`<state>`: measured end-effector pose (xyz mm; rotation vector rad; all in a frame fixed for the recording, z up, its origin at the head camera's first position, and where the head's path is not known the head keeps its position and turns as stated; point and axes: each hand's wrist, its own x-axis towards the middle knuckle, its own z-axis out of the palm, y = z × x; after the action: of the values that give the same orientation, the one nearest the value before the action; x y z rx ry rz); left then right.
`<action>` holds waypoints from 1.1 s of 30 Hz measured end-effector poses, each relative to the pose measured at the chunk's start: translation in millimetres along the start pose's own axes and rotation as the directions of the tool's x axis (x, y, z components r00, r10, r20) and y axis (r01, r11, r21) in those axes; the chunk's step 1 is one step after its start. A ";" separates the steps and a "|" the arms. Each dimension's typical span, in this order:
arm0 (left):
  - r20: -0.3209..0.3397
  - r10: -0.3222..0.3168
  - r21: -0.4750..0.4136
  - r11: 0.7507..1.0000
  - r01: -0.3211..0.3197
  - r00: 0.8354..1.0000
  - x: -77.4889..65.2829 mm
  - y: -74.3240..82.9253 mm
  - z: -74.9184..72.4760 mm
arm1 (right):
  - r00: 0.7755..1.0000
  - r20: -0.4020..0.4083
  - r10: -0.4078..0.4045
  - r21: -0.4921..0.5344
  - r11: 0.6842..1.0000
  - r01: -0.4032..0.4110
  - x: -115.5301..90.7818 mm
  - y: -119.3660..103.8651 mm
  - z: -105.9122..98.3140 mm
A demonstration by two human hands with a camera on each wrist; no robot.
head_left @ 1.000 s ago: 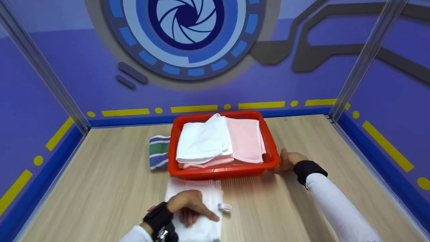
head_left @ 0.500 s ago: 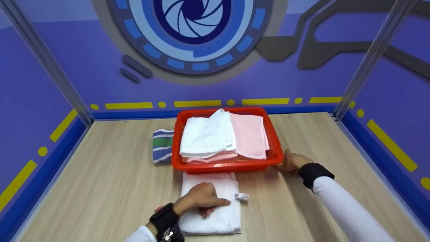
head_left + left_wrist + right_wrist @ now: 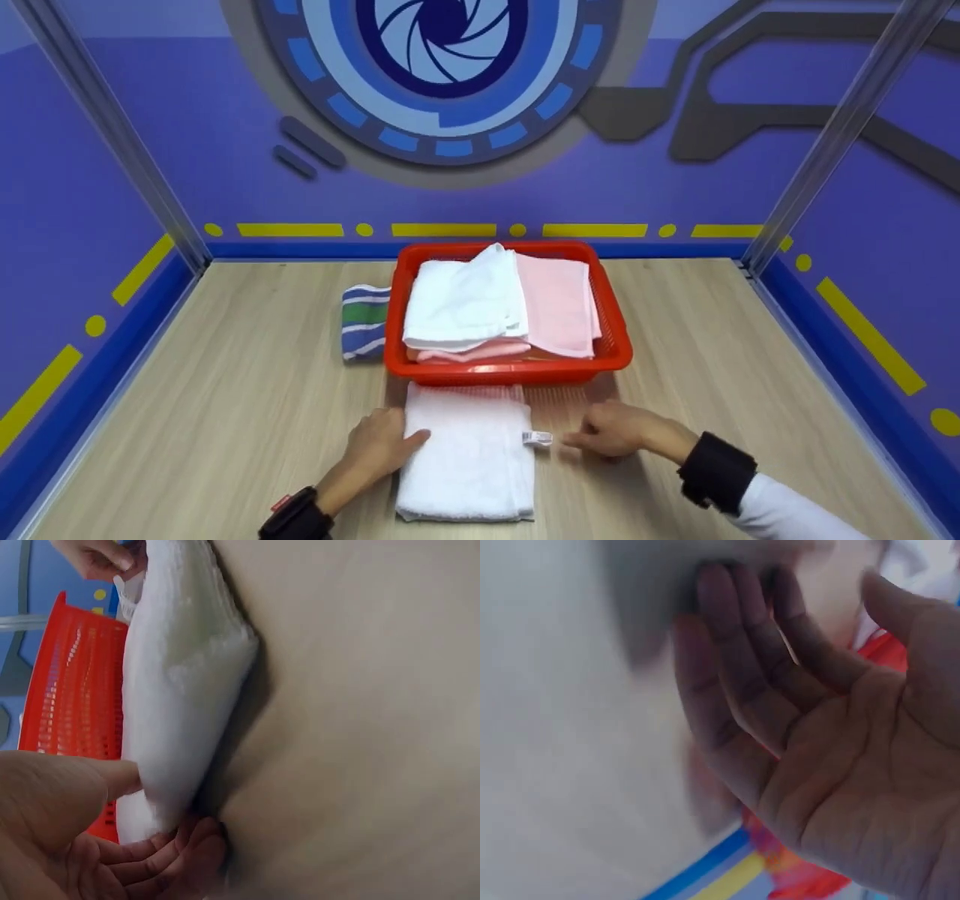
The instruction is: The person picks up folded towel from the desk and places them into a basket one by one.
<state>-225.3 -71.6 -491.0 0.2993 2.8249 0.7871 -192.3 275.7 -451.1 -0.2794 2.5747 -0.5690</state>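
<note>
A folded white towel (image 3: 466, 457) lies on the table in front of the red basket, a small label (image 3: 537, 438) sticking out on its right side. My left hand (image 3: 376, 442) is at the towel's left edge. In the left wrist view its thumb (image 3: 124, 778) lies on the upper face and the fingers curl in at the edge, pinching the towel. Just right of the label is my right hand (image 3: 611, 431), holding nothing. Its loosely bent fingers (image 3: 739, 652) hang close over the table in the right wrist view, which is blurred.
The red basket (image 3: 499, 369) holds a white cloth (image 3: 461, 304) and pink cloths (image 3: 556, 304). Beside its left wall lies a blue, green and white striped cloth (image 3: 364, 324), partly hidden by the basket. Purple panels (image 3: 450, 199) enclose the table at the back and sides.
My right hand has left the basket's right corner and come down toward the label. The left hand has shifted from the towel's middle to its left edge.
</note>
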 end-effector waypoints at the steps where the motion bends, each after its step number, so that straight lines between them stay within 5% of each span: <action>1: -0.016 0.038 -0.028 0.999 -0.038 0.999 -0.7 2.6 3.4 | 0.999 -0.042 -0.028 0.030 0.999 0.029 -0.2 -7.0 5.9; 3: -0.035 0.112 -0.128 0.985 -0.116 0.993 -1.3 8.7 10.8 | 0.986 -0.154 -0.062 0.042 0.997 0.069 0.2 -18.5 18.2; 6: 0.063 0.165 -0.394 0.910 -0.127 0.984 0.5 20.3 17.8 | 0.962 -0.275 0.003 -0.001 1.000 -0.003 1.4 -30.2 31.1; 10: 0.258 0.101 -0.593 0.802 0.075 0.961 -0.6 34.2 23.1 | 0.936 -0.348 0.056 -0.069 0.994 -0.086 -0.1 -30.4 38.8; 15: 0.363 0.029 -0.635 0.740 0.225 0.931 -4.0 43.7 25.6 | 0.928 -0.373 0.018 0.110 0.994 0.025 0.2 -22.5 40.3; 18: 0.395 0.017 -0.621 0.742 0.253 0.919 -7.1 46.1 26.8 | 0.949 -0.309 0.058 0.367 0.928 0.062 1.1 -20.2 41.3; 22: 0.370 0.008 -0.577 0.785 0.224 0.929 -3.2 54.9 25.5 | 0.968 -0.156 0.199 0.692 0.721 -0.037 0.3 -15.4 40.5; 24: 0.355 0.001 -0.570 0.793 0.216 0.935 -2.1 59.4 23.4 | 0.969 -0.111 0.222 0.755 0.653 -0.063 -1.7 -14.1 39.5; 29: 0.386 0.042 -0.577 0.790 0.206 0.922 -10.3 71.4 6.2 | 0.995 -0.052 0.084 0.754 0.656 -0.016 -20.6 -21.0 21.2; 33: 0.473 0.149 -0.612 0.764 0.203 0.868 -20.6 86.7 -28.6 | 0.996 0.041 -0.080 0.733 0.679 0.025 -43.6 -31.3 -15.5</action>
<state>-200.1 -17.9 -418.6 0.2873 1.9176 1.3852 -159.6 265.8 -406.9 -0.0825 2.0493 -1.5215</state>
